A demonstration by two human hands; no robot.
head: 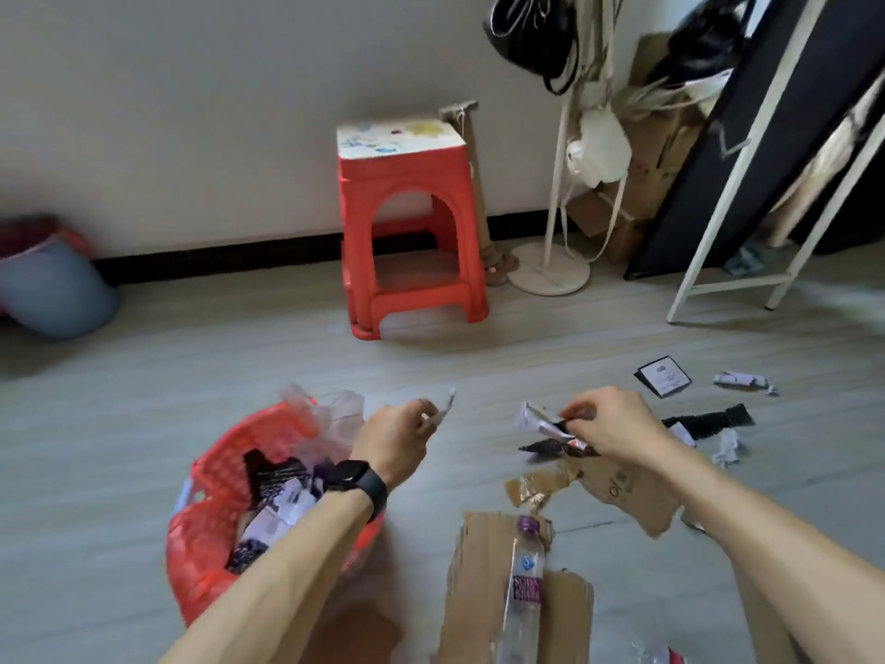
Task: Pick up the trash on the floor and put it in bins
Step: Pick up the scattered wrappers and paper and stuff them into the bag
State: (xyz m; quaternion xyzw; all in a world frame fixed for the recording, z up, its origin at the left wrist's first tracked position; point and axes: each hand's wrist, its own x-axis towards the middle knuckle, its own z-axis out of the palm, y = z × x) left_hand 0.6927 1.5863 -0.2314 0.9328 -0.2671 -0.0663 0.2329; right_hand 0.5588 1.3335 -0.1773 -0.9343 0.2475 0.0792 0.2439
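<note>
Grey floor (191,376) carries 1 red bin (206,534), 1 stool (407,222), torn cardboard (479,591), perhaps paper scraps (744,380).

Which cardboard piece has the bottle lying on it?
The big cardboard piece nearest the bottom, under the clear bottle. The small scrap and the printed piece beyond carry no bottle.

Place: lived-in home room | cues: red plastic stool (407,184), coat stand (548,270) hung with bags (529,31) (cluttered corner), plank floor (191,366)
</note>
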